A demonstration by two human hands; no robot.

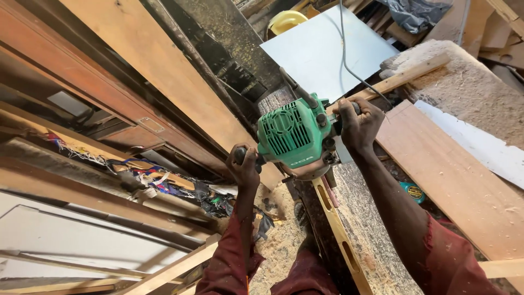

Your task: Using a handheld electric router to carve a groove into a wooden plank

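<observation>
A green electric router (pixel 295 134) sits on top of a narrow wooden strip (pixel 341 235) that has slots cut along it. My left hand (pixel 244 166) grips the router's black left handle. My right hand (pixel 357 123) grips its right handle. A grey power cable (pixel 349 60) runs up and away from the tool. Both sleeves are dark red.
Long wooden boards (pixel 164 71) lean at the left. A reddish board (pixel 453 180) and a white sheet (pixel 327 49) lie at the right and behind. Sawdust (pixel 475 87) is piled at the upper right and on the floor. A yellow round object (pixel 286 21) lies at the top.
</observation>
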